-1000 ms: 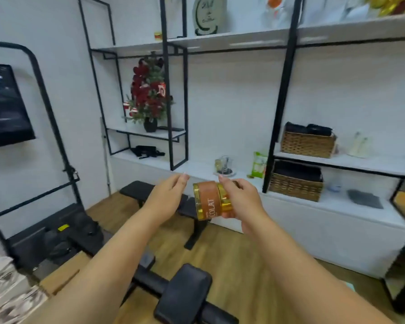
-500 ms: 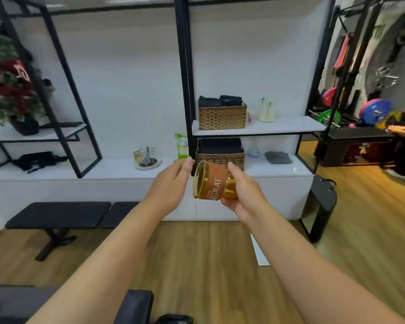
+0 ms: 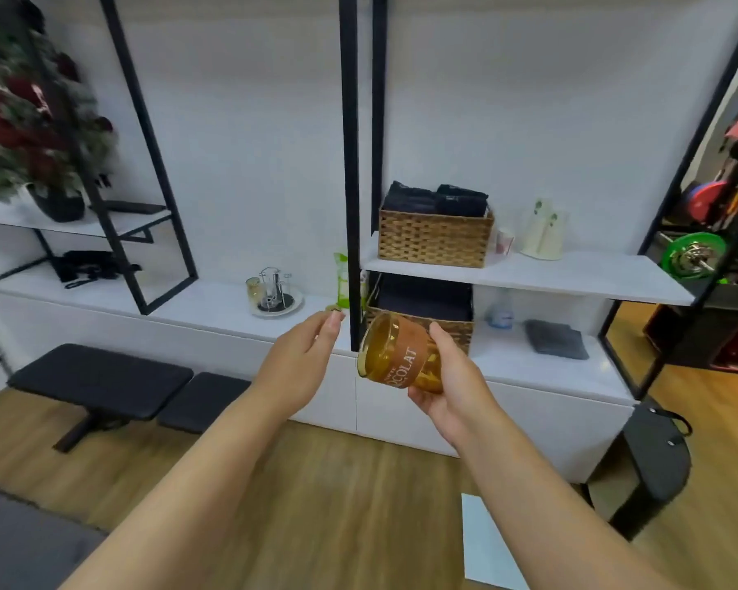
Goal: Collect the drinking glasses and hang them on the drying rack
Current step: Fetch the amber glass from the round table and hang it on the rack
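Here the right hand (image 3: 452,389) has fingers and thumb wrapped round an amber drinking glass (image 3: 395,355) with a brown printed band, tipped on its side, mouth facing left; left hand (image 3: 301,359) is empty, fingers loosely extended just beside the rim. Drying rack (image 3: 275,287), thin chrome wire on a round tray, sits on the white counter (image 3: 214,302) well ahead, one glass (image 3: 253,288) beside it. Risk: smooth glass held one-handed and tilted could slip; the thin pegs look easy to miss
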`<state>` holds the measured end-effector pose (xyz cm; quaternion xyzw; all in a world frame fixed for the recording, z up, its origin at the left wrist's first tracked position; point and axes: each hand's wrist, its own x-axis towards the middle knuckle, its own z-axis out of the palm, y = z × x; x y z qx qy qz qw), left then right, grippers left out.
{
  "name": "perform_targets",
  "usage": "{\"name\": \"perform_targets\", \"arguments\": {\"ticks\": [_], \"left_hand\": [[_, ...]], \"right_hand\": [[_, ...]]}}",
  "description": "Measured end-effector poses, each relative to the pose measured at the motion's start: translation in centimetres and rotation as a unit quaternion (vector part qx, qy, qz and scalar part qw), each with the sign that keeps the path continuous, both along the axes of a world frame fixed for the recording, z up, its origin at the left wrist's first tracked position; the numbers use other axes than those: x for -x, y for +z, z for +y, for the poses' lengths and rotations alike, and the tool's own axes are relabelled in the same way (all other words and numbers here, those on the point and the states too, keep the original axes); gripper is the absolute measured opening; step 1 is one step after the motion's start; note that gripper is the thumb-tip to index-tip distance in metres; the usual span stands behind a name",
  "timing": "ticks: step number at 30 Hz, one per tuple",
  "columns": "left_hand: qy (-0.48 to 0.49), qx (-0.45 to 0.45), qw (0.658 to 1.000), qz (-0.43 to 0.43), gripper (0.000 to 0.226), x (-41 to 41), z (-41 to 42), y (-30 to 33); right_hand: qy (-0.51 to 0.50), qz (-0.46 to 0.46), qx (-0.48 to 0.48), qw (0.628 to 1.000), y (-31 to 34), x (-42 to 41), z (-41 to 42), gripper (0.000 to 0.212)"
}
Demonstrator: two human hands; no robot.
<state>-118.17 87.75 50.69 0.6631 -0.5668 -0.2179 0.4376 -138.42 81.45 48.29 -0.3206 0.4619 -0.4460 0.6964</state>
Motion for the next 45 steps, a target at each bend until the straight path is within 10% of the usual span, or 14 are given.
{"name": "perform_targets", "arguments": {"ticks": [22,35,45], "left_hand": [[0.109,-0.027,0.991,0.074,0.064,-22.2,-35.5,-3.5],[0.136,0.006,0.991,0.011,0.105,-35.0,-48.9,-5.1],[0.013,-0.015,0.999,0.049,0.074,-49.8,-57.6,-11.4]], "right_hand": [[0.126,-0.212,-0.175,0.953,-7.0,-26.8,-38.9,0.044],[0.36,-0.379,-0.254,0.814,-10.9,-43.4,-52.0,0.058],[0.244,-0.35,-0.258,0.867,-17.6,-56.7,-58.7,0.051]]}}
